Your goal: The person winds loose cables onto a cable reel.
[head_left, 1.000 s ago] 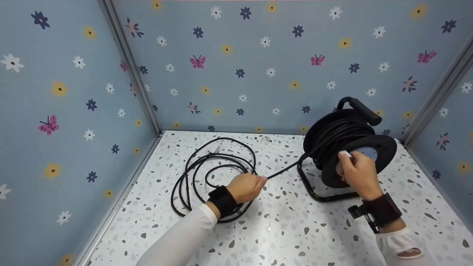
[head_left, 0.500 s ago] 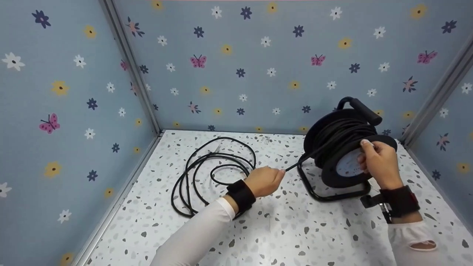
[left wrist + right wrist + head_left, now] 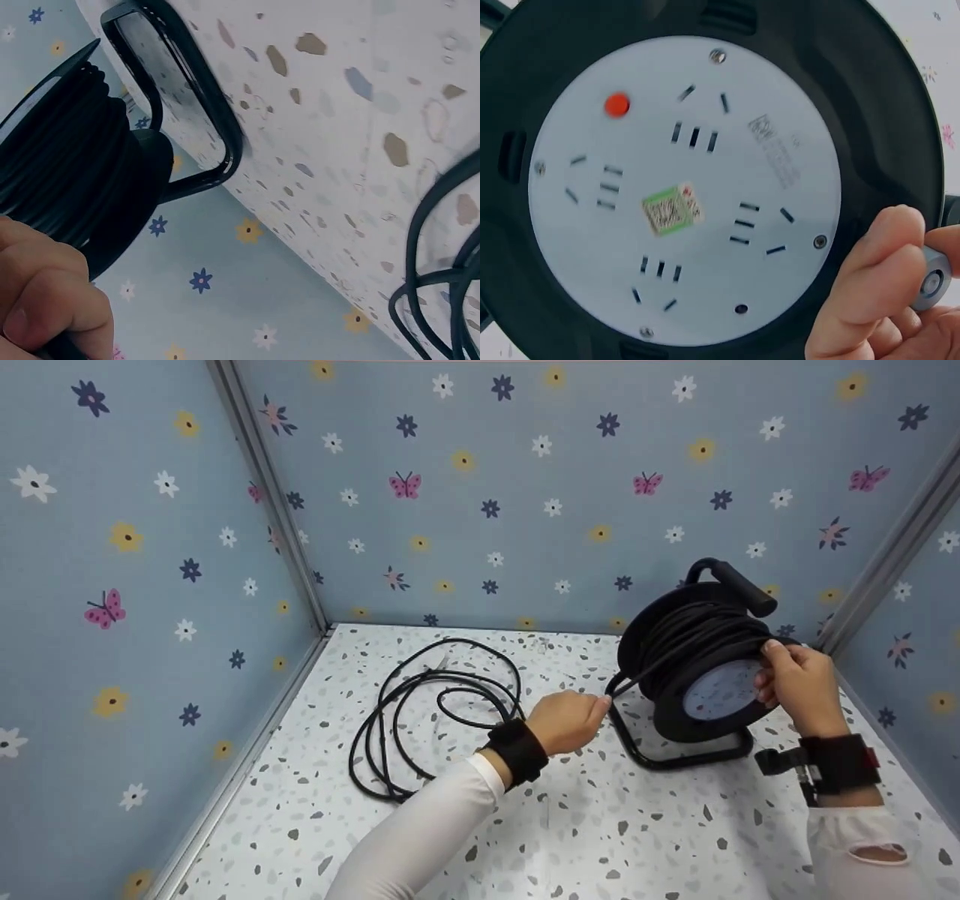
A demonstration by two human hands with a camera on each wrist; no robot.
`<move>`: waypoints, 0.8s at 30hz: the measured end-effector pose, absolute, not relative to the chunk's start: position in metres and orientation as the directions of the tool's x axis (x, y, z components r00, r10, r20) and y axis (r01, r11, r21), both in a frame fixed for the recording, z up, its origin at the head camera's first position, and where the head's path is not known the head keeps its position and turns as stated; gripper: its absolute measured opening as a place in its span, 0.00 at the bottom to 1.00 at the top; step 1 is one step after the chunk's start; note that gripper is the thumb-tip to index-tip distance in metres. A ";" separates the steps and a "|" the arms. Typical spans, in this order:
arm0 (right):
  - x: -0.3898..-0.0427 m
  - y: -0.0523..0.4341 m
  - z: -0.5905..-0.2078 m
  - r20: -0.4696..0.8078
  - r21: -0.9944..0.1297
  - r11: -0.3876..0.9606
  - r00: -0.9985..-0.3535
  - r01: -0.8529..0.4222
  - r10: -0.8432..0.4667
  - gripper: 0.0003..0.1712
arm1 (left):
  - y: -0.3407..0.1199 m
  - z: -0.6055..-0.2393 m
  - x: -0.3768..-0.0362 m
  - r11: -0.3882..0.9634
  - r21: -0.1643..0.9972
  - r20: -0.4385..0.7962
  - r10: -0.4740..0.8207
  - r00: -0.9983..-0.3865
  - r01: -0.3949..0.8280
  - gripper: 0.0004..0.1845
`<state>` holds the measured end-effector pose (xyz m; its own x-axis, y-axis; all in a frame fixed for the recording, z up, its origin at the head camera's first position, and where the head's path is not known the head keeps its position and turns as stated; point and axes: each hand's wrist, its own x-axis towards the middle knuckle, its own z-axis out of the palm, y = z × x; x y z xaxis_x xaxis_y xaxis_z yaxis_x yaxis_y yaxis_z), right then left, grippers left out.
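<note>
Since a second ago both hands have shifted right: left hand (image 3: 570,721) pinches the cable (image 3: 637,671) nearer the reel (image 3: 705,660); right hand (image 3: 799,684) fingers (image 3: 870,262) curl round a grey knob (image 3: 932,280) at its right rim. Loose coils (image 3: 435,705) lie on the desk (image 3: 600,825).

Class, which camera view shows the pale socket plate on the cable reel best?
The right wrist view: the socket plate fills the frame face-on, with slots, red button and label clear. The head view shows it small and slanted beside the right hand. The left wrist view shows only the reel's black back.
</note>
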<state>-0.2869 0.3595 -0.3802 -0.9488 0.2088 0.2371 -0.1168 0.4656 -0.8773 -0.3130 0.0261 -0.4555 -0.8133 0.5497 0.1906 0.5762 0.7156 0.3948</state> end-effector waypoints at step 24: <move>-0.290 0.382 -0.392 0.219 -0.840 0.542 -0.918 -0.006 0.329 0.30 | 0.068 -0.430 -0.312 0.696 0.390 0.223 0.564 -0.795 0.603 0.30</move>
<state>-0.2899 0.3819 -0.3920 -0.9184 0.3293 0.2194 -0.0061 0.5425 -0.8400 -0.3124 0.0681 -0.4295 -0.7954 0.5638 0.2226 0.6027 0.6964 0.3896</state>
